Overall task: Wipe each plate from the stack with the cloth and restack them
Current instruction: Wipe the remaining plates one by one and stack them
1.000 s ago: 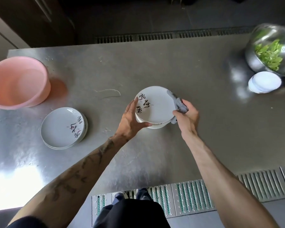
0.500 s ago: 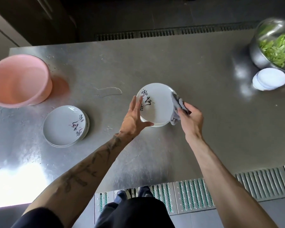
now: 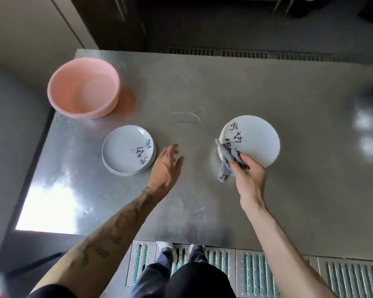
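Head view: our left hand point(image 3: 167, 166), open and empty, has released the white inscribed ceramic plate point(image 3: 255, 139) and hovers just right of the stacked matching plates point(image 3: 126, 150). Farther right, our right hand point(image 3: 249, 172) clutches the crumpled grey cloth point(image 3: 226, 161) at that plate's rim. Restacking looks next.

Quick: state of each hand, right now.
Left hand: open, fingers spread, holding nothing.
Right hand: grips the crumpled grey cloth at the rim of the round white ceramic plate with black lettering.
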`<control>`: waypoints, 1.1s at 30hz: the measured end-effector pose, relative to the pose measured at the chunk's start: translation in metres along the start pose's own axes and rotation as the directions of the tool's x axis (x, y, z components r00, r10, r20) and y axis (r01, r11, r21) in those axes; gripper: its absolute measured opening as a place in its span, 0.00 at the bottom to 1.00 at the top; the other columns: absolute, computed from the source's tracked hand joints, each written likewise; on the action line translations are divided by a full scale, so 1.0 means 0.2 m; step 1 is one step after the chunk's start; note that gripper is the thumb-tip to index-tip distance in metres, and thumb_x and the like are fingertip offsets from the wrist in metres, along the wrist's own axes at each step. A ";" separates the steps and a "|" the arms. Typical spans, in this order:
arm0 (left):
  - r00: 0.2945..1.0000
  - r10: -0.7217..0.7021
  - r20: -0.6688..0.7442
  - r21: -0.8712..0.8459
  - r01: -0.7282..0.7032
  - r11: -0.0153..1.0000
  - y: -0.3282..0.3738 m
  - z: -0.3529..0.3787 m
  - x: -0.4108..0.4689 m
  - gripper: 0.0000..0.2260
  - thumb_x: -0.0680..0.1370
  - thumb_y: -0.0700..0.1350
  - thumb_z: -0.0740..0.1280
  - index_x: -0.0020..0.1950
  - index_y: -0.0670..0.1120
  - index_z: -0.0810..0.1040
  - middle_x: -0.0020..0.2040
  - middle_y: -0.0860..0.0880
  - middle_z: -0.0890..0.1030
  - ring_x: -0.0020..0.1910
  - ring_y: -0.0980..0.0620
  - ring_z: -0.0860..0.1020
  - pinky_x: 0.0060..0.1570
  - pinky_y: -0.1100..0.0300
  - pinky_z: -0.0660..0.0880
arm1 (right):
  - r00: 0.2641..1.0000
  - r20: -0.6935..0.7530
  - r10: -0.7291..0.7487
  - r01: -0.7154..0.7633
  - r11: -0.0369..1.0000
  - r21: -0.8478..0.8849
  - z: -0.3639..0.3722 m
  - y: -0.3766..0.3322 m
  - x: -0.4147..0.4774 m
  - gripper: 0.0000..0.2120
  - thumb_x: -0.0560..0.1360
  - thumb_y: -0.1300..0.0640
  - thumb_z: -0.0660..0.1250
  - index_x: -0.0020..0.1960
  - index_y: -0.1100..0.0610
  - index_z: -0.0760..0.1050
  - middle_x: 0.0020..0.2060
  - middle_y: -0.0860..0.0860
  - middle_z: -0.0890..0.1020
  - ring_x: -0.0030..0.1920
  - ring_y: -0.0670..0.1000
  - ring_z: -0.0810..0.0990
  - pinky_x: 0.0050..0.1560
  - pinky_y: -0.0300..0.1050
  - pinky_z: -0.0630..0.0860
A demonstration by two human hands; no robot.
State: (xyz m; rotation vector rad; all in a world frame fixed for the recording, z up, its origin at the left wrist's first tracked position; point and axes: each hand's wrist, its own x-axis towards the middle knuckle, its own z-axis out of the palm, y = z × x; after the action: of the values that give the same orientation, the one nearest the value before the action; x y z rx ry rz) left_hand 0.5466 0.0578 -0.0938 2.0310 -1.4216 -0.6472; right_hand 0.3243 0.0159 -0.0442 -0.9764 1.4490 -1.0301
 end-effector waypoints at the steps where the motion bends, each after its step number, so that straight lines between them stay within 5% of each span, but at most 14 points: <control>1: 0.998 -0.028 -0.056 0.025 0.030 0.999 -0.10 -0.08 -0.01 0.14 0.80 0.40 0.69 0.65 0.40 0.77 0.55 0.42 0.81 0.49 0.40 0.80 0.51 0.47 0.78 | 0.999 0.032 -0.005 0.006 1.000 -0.010 0.06 0.01 -0.01 0.13 0.76 0.64 0.73 0.49 0.46 0.86 0.49 0.44 0.87 0.51 0.43 0.83 0.57 0.35 0.77; 5: 0.962 -0.188 -0.201 0.128 0.216 0.968 -0.45 -0.37 -0.01 0.13 0.78 0.39 0.70 0.63 0.41 0.77 0.57 0.41 0.78 0.55 0.38 0.77 0.50 0.44 0.77 | 0.991 0.131 -0.003 0.017 0.994 -0.103 0.30 0.04 -0.02 0.09 0.76 0.62 0.71 0.45 0.49 0.84 0.37 0.44 0.81 0.40 0.45 0.76 0.47 0.42 0.74; 8: 0.927 -0.292 -0.237 0.217 0.343 0.914 -0.66 -0.52 0.05 0.22 0.75 0.43 0.76 0.65 0.39 0.73 0.62 0.37 0.74 0.60 0.35 0.73 0.54 0.43 0.74 | 0.980 0.197 0.022 0.006 0.990 -0.137 0.47 0.05 -0.02 0.06 0.76 0.62 0.71 0.50 0.55 0.85 0.40 0.48 0.84 0.42 0.47 0.79 0.51 0.51 0.79; 13: 0.921 -0.380 -0.082 0.124 0.388 0.913 -0.87 -0.60 0.13 0.29 0.70 0.43 0.81 0.66 0.41 0.71 0.60 0.38 0.71 0.56 0.37 0.74 0.51 0.47 0.73 | 0.974 0.228 0.010 0.036 0.981 -0.193 0.75 0.09 -0.04 0.09 0.74 0.64 0.71 0.48 0.52 0.86 0.37 0.41 0.83 0.36 0.40 0.78 0.41 0.33 0.73; 21: 0.868 -0.479 -0.130 -0.064 0.475 0.878 -0.93 -0.58 0.17 0.29 0.66 0.37 0.82 0.62 0.38 0.73 0.58 0.38 0.72 0.48 0.42 0.73 0.50 0.52 0.74 | 0.963 0.258 0.078 -0.037 0.987 -0.157 0.97 0.13 -0.10 0.02 0.76 0.63 0.74 0.45 0.62 0.84 0.31 0.46 0.78 0.28 0.42 0.71 0.27 0.29 0.68; 26: 0.799 -0.583 -0.148 -0.259 0.538 0.802 -0.89 -0.60 0.16 0.20 0.68 0.35 0.77 0.53 0.44 0.72 0.49 0.46 0.76 0.48 0.43 0.75 0.43 0.55 0.71 | 0.966 0.248 0.065 -0.001 0.968 -0.251 0.96 0.17 -0.11 0.02 0.75 0.64 0.73 0.46 0.59 0.84 0.34 0.46 0.78 0.33 0.41 0.71 0.33 0.30 0.70; 29: 0.836 -0.533 -0.129 -0.330 0.471 0.818 -0.79 -0.62 0.11 0.16 0.72 0.35 0.73 0.54 0.45 0.71 0.48 0.46 0.78 0.44 0.44 0.77 0.37 0.57 0.74 | 0.972 0.231 0.053 0.008 0.967 -0.256 0.92 0.17 -0.11 0.02 0.74 0.62 0.73 0.46 0.60 0.83 0.32 0.51 0.79 0.34 0.44 0.72 0.33 0.32 0.70; 33: 0.902 -0.430 -0.045 -0.432 0.371 0.822 -0.59 -0.56 -0.02 0.17 0.70 0.38 0.70 0.55 0.47 0.70 0.45 0.44 0.82 0.36 0.46 0.80 0.31 0.54 0.79 | 0.983 0.182 0.027 0.017 0.971 -0.239 0.82 0.15 -0.11 0.13 0.74 0.63 0.72 0.56 0.54 0.85 0.46 0.46 0.87 0.43 0.39 0.83 0.43 0.33 0.77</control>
State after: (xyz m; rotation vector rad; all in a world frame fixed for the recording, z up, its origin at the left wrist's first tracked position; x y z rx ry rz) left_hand 0.6995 0.1136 -0.0945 1.9849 -0.6901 -0.8764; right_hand 0.4876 0.0303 -0.0778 -1.2078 1.4410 -0.7496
